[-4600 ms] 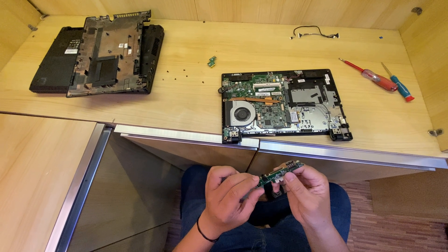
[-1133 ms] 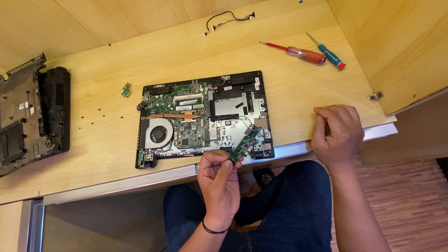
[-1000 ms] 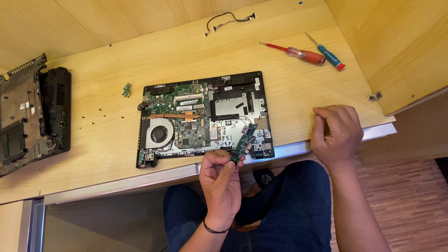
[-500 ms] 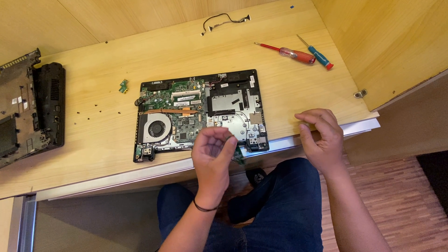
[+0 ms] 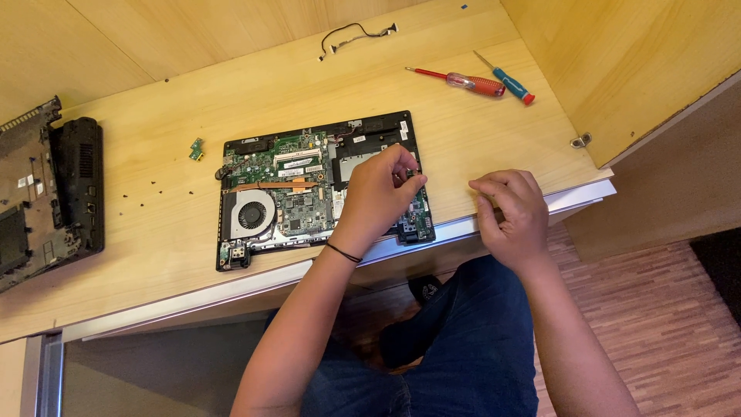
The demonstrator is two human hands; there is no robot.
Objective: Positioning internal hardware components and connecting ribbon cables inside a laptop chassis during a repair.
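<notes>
Reaching over opened laptop near counter front edge, left hand pinches a part (barely visible) at its right side; right hand loosely curled, empty, at counter edge; bare wood around.

At eleven o'clock from the desk's middle we see a thin black cable with small white plugs lying loose on the pale wooden desktop, and at one o'clock a red-handled screwdriver beside a blue-handled screwdriver. At nine o'clock we find a stripped black plastic laptop casing, with a tiny green circuit chip and scattered small dark screws near it.
</notes>
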